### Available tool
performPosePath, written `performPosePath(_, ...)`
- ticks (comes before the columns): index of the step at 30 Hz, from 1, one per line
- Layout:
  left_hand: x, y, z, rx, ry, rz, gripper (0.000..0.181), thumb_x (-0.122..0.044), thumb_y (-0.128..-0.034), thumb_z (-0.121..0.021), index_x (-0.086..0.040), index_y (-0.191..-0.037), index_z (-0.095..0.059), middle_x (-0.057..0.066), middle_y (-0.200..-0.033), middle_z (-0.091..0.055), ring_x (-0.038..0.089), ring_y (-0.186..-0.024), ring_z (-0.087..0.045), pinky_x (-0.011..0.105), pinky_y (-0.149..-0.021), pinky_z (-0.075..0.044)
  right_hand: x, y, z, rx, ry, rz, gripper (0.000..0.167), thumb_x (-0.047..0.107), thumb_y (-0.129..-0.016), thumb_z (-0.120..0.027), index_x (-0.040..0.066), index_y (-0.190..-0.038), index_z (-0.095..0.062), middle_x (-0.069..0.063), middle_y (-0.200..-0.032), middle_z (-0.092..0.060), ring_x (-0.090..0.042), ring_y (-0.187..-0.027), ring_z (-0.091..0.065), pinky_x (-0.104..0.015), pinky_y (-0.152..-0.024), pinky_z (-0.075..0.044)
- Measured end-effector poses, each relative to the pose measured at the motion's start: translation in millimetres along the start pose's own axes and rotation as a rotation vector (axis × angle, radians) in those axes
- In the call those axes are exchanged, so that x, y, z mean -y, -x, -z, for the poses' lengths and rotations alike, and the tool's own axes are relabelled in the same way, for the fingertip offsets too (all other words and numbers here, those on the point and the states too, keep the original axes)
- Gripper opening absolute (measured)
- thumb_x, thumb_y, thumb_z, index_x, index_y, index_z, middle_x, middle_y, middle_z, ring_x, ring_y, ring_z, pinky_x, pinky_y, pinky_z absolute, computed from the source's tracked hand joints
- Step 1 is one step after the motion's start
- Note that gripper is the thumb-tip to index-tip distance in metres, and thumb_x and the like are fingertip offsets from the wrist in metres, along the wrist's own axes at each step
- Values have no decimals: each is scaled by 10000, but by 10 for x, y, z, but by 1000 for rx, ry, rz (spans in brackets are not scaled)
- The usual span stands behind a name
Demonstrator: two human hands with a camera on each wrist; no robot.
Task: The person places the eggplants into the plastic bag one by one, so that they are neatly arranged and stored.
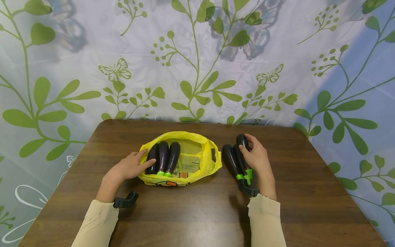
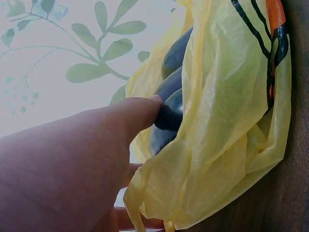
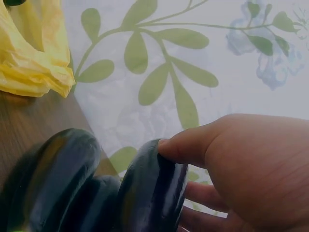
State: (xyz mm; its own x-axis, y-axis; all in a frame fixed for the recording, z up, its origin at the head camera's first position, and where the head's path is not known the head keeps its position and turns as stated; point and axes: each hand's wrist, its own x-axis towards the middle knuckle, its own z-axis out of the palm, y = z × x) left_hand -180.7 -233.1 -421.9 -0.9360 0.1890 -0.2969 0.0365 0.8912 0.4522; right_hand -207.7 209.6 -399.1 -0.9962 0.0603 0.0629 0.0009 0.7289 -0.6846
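A yellow plastic bag (image 1: 213, 168) lies with its mouth open on the table. Dark purple eggplants (image 1: 173, 156) rest side by side in its left part, green stem ends toward the person. My left hand (image 1: 131, 165) holds the bag's left rim; its thumb reaches over the edge and touches an eggplant (image 2: 171, 108), while the other fingers are partly hidden behind the plastic. To the right of the bag, more eggplants (image 1: 229, 159) lie close together. My right hand (image 1: 257, 154) grips the far end of the rightmost eggplant (image 3: 152, 193) between thumb and fingers.
The brown wooden table (image 1: 191, 212) ends at a back edge against a leaf-patterned cloth (image 1: 139, 51). A black wrist mount (image 1: 124, 200) sits on the left forearm, and another (image 1: 247, 188) on the right, near the eggplants' stems.
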Motion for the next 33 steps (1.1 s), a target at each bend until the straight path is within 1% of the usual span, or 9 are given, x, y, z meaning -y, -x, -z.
performPosePath(11,-9,13,6,1,2,-1,927,-692,-1015,-424,-36,-1638,-226,400,-1599,-245,629,-1412,-331,754,-1082,-336,63,13,-13,31,-38,-7,620,269,-1067,-548,74,-1610,-320,-267,-1573,-434,-468,-1363,-521,-609,-1065,-472)
performPosePath(22,-15,15,13,2,2,-5,918,-679,-1020,-430,-29,-1636,-229,406,-1595,-246,632,-1411,-331,756,-1081,-335,127,5,-54,26,-59,10,623,278,-1063,-558,78,-1607,-329,-240,-1581,-434,-457,-1357,-534,-593,-1070,-476)
performPosePath(33,4,-5,2,10,2,2,933,-699,-1013,-423,-39,-1641,-220,402,-1590,-257,633,-1389,-363,743,-1073,-355,227,8,-99,46,-29,40,611,266,-1072,-547,88,-1612,-325,-235,-1592,-419,-447,-1343,-548,-588,-1030,-505)
